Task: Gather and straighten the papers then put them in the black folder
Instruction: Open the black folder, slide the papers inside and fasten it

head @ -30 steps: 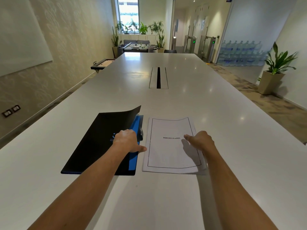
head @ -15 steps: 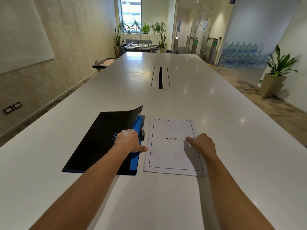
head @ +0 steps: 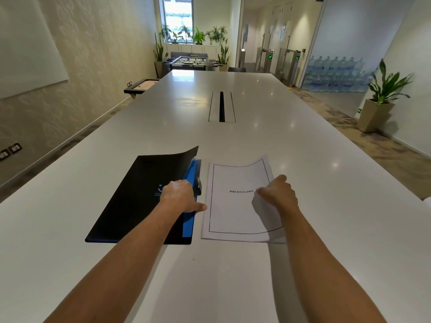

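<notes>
While lifting the papers [head: 235, 206] by their right edge, pinched in the right hand [head: 277, 193], keep the stack square; pin the black folder [head: 137, 197], near the bench's [head: 326, 206] front edge, under the flat left hand [head: 179, 197]; slide under its raised cover.

White table [head: 314, 183] bare right of the papers [head: 233, 217] and beyond them to the cable slot [head: 221, 107]; only a narrow strip separates papers from black folder [head: 130, 201], its raised cover corner and the left hand [head: 179, 198] blocking that side.
</notes>
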`<state>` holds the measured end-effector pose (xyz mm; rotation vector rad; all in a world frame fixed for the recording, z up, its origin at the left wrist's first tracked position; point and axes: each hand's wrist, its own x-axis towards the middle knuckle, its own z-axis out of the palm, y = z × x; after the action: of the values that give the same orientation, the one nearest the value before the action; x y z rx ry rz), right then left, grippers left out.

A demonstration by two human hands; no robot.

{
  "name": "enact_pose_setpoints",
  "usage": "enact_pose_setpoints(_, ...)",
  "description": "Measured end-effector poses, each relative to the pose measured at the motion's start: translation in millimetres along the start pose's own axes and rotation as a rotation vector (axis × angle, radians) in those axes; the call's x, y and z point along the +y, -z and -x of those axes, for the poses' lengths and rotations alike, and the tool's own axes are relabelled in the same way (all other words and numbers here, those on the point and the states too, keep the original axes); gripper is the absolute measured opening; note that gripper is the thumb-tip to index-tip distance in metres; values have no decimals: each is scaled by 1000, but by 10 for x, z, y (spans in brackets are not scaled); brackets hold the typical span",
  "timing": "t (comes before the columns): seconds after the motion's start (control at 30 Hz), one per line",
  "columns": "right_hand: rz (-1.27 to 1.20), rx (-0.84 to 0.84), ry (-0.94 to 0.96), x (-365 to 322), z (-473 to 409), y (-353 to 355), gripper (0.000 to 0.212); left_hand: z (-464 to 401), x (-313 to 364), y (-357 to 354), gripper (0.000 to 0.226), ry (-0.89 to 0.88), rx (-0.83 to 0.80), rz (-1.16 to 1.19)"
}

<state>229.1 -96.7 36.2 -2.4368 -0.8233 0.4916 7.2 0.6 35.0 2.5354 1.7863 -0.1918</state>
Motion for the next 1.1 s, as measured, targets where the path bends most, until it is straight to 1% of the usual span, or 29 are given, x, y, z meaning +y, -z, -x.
enact_pose_setpoints(0.1,-110,-56,-64,47,-34,51,66,-4,1,3,86,0,-5,4)
enact_pose_setpoints(0.2,-167,-127,-27,86,-59,76,48,3,3,23,87,-4,-18,2)
enact_pose_setpoints(0.23,-186,-146,-6,90,-70,81,46,3,4,26,88,-7,-23,1)
enact_pose_setpoints(0.37,-277,-205,0,78,-115,103,59,-2,0,28,88,-8,-20,-5)
enact_pose_setpoints(0.57,-403,-261,12,2,-133,129,67,8,-8,24,85,-11,-6,0)
enact_pose_setpoints(0.7,-501,-357,-7,2,-137,162,82,22,-4,25,86,-5,-3,-5)
enact_pose_setpoints(0.77,-535,-404,-30,24,-138,177,85,31,-7,35,86,-4,-2,-4)
enact_pose_setpoints(0.87,-554,-394,-78,78,-144,187,76,41,-9,45,84,-7,-1,-6)
enact_pose_setpoints(0.97,-585,-348,-69,118,-158,186,58,45,-10,40,82,-3,-3,2)
enact_pose_setpoints(1.1,-510,-301,-93,183,-147,168,42,48,-11,39,83,-8,-7,17)
